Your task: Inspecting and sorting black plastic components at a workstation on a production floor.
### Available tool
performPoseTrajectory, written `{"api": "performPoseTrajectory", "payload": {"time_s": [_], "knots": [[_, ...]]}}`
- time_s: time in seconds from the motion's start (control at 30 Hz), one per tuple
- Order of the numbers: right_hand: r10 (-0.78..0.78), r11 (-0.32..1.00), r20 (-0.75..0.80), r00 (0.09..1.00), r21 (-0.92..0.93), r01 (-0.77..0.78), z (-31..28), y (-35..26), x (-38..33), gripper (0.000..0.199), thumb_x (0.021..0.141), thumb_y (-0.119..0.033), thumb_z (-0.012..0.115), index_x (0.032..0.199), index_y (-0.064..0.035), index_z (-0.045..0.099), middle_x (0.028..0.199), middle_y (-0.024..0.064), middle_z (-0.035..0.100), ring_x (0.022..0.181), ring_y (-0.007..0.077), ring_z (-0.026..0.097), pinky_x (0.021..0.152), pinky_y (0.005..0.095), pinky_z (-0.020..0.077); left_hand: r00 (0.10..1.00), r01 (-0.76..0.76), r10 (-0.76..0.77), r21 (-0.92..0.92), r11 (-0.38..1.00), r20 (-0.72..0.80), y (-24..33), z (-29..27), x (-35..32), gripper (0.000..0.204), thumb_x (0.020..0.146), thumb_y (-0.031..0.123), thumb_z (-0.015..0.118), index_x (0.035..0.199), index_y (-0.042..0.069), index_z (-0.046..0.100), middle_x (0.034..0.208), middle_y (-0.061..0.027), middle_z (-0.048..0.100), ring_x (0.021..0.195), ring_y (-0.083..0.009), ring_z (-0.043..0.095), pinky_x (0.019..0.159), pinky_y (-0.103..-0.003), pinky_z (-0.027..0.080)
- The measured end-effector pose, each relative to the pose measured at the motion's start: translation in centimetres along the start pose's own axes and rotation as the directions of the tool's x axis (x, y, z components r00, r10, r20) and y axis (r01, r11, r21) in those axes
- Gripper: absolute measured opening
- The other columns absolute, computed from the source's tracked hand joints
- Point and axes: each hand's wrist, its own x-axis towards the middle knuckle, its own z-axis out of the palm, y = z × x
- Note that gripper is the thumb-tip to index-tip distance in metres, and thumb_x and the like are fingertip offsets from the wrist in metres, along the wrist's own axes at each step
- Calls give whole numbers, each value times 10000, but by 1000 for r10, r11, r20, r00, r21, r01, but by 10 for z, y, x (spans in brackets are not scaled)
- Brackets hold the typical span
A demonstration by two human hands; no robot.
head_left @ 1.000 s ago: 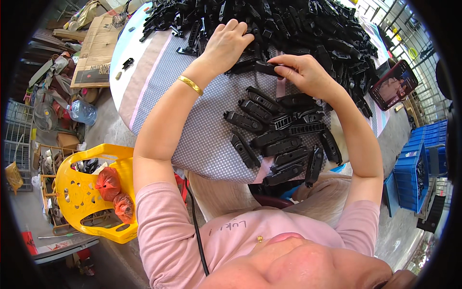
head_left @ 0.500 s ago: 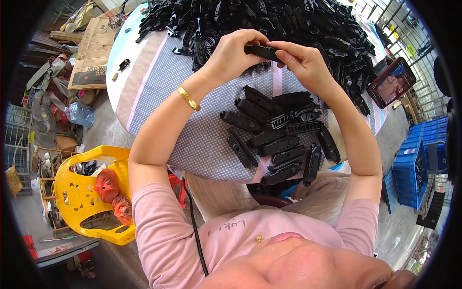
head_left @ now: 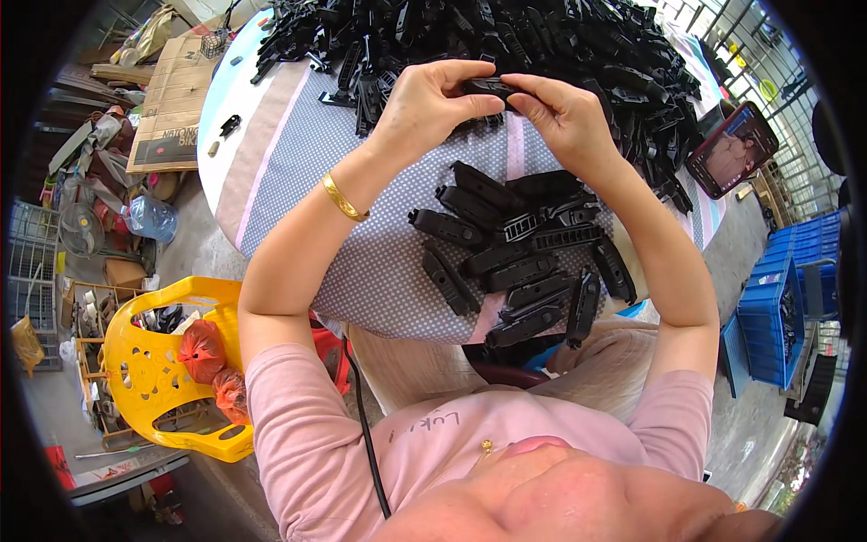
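Note:
Over the far half of the table, both my hands meet at one slim black plastic part [head_left: 488, 87]. My left hand [head_left: 423, 108] pinches its left end, with the thumb along the near side and the index finger on the far side. At the other end, the thumb and fingers of my right hand [head_left: 571, 119] are closed on it. Nearer to me lies a loose group of similar long black plastic parts [head_left: 524, 257], some overlapping. A big heap of black parts [head_left: 542, 41] fills the back of the table, just beyond my hands.
The round table wears a dotted cloth [head_left: 361, 271]. A phone [head_left: 733, 150] stands tilted at its right edge. Blue crates [head_left: 768, 316] are on the right. A yellow chair [head_left: 144, 361] bearing red bags [head_left: 202, 350] is at left, near a cardboard sheet [head_left: 172, 104].
The black plastic part has been turned between my fingers and shows a different side. My left thumb has come round to its near side. Both hands have shifted only slightly.

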Motion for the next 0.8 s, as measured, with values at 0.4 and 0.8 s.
{"api": "performPoseTrajectory", "payload": {"time_s": [0.4, 0.8], "knots": [[22, 995, 203, 979, -96, -2, -14, -8, 5, 450, 699, -252, 772, 1047, -12, 618, 879, 109, 653, 815, 199, 632, 756, 301, 487, 978, -207, 190, 321, 924, 82, 14, -3, -3, 347, 687, 55, 744, 1021, 4, 664, 862, -135, 687, 766, -161, 666, 734, -252, 525], [-64, 997, 162, 985, -42, 71, -15, -7, 5, 390, 698, -187, 766, 1011, 1, 629, 852, 106, 662, 765, 188, 641, 720, 290, 500, 966, -258, 247, 312, 914, 78, 11, -2, -2, 331, 671, 38, 759, 992, 26, 681, 840, -84, 692, 735, -120, 656, 701, -229, 531]]}}
